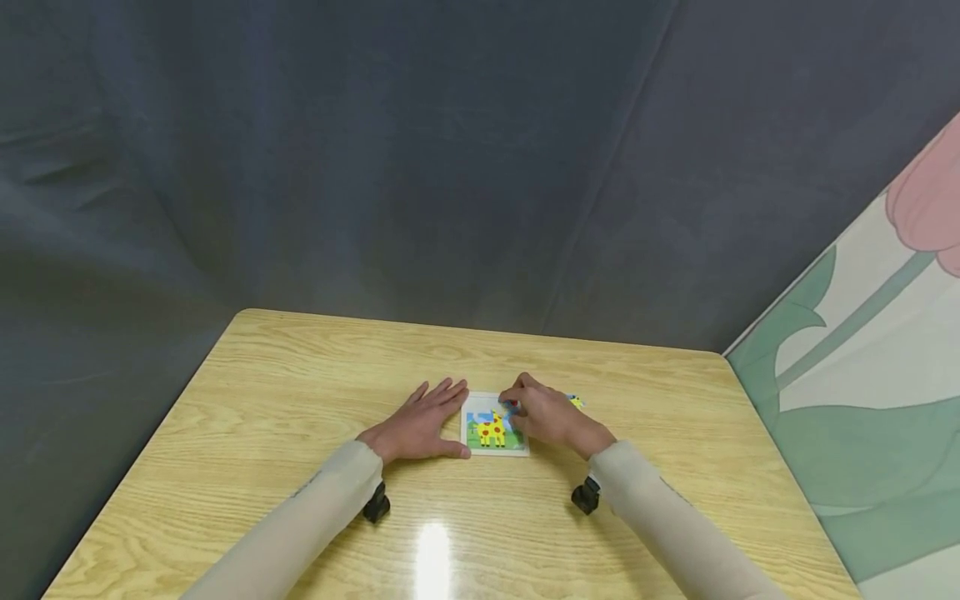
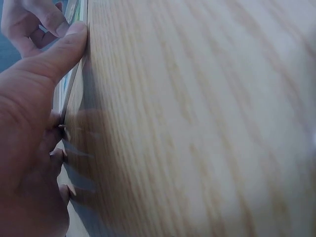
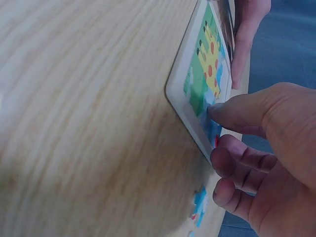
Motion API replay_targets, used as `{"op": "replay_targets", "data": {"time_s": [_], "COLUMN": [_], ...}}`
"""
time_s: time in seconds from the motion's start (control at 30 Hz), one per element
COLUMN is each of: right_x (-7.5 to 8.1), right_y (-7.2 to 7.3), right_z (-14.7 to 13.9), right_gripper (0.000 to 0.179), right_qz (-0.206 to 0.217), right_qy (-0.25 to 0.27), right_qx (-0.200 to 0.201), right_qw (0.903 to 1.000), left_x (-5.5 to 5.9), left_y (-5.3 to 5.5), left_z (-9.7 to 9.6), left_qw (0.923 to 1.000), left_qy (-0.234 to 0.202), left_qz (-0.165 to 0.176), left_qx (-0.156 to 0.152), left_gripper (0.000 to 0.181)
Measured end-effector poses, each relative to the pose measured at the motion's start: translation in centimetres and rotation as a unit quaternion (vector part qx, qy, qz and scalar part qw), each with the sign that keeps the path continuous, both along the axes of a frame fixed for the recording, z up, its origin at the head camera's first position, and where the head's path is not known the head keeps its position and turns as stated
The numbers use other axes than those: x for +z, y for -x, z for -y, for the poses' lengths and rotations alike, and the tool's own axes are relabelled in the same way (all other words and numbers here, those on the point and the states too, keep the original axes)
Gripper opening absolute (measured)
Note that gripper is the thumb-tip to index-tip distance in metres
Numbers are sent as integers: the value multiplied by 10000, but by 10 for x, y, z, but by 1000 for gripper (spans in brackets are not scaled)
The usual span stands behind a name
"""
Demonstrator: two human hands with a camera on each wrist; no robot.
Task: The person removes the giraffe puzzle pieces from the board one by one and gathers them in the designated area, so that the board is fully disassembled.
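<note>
My left hand (image 1: 420, 427) lies flat, fingers straight & spread, against the puzzle tray (image 1: 493, 427) mid-table (image 1: 300, 375): white frame w/ yellow red-spotted giraffe, green grass, blue sky. My right hand (image 1: 546, 415), fingers curled, presses a piece into the tray's top right. Loose piece (image 1: 575, 402) just beside it.

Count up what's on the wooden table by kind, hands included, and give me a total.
Hands: 2, left and right
White-framed giraffe puzzle board: 1
Loose blue-and-yellow puzzle piece: 1
Total: 4
</note>
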State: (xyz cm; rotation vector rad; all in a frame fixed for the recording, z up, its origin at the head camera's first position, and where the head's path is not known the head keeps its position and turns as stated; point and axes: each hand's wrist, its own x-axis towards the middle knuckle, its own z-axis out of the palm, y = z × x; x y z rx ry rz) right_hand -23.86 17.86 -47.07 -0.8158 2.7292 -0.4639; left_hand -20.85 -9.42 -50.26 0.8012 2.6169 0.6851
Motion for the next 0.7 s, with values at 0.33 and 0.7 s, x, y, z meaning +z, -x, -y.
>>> {"op": "replay_targets", "data": {"time_s": [0.33, 0.7], "right_x": [9, 19], "right_y": [8, 20], "right_z": [3, 9], "right_gripper": [38, 30], "right_qz": [213, 699], "right_qy": [-544, -595], "right_qx": [243, 245], "right_qw": [9980, 9955], "left_x": [-1, 4], "left_y": [-1, -2], "left_z": [1, 1], "left_qw": [10000, 10000], "left_qy": [-20, -58], "left_qz": [-28, 29], "left_qx": [25, 39], "left_gripper": [101, 99]}}
